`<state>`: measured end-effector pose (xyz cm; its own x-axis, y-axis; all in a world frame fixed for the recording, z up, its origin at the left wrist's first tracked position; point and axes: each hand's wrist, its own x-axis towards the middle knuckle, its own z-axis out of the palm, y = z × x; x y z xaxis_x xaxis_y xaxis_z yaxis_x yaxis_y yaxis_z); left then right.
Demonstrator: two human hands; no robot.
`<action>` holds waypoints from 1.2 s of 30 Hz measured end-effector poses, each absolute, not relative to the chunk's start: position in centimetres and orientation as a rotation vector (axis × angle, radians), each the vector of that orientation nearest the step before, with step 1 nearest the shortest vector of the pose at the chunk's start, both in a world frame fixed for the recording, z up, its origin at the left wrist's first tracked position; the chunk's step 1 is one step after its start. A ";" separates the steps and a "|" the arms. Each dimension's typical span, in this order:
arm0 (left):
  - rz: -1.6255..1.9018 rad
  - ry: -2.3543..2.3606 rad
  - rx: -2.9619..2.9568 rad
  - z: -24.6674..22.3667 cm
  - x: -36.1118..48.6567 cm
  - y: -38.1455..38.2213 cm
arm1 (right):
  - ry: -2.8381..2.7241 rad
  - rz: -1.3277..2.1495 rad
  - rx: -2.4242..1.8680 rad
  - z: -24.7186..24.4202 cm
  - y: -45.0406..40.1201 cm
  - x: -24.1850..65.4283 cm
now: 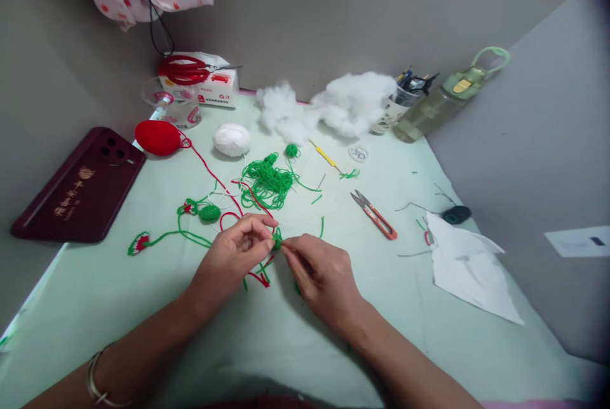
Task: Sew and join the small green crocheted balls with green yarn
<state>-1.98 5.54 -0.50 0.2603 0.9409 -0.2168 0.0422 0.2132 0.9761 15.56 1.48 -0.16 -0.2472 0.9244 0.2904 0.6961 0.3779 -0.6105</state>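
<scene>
Between thumb and fingers, my left hand pinches a small green crochet piece. My right hand is closed in a pinch at the right edge of that piece; whatever thin thing its fingertips grip is too small to make out. Red and green yarn ends lie below the fingers. Left of my hands are a green crocheted ball and a red, white and green crocheted flower on a green cord. A tangled heap of green yarn sits just beyond my hands, partly under red yarn strands.
Orange thread snips and a yellow crochet hook lie to the right. Behind are a red yarn ball, a white yarn ball, stuffing and a bottle. A phone leans left; white paper lies right.
</scene>
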 end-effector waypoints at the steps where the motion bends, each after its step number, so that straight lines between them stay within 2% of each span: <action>1: 0.841 1.117 1.170 -0.5 -2.0 5.6 | -2.015 0.496 -1.401 -0.1 1.5 15.6; 8: 0.734 1.112 1.141 -0.5 -2.2 5.5 | -1.977 0.517 -1.419 0.2 1.6 15.5; 26: 0.807 1.101 1.054 -0.2 -2.1 5.2 | -2.038 0.321 -1.310 -0.2 1.5 15.4; 36: 0.802 1.080 1.062 -0.3 -2.1 5.3 | -2.017 0.367 -1.352 -0.3 1.6 15.4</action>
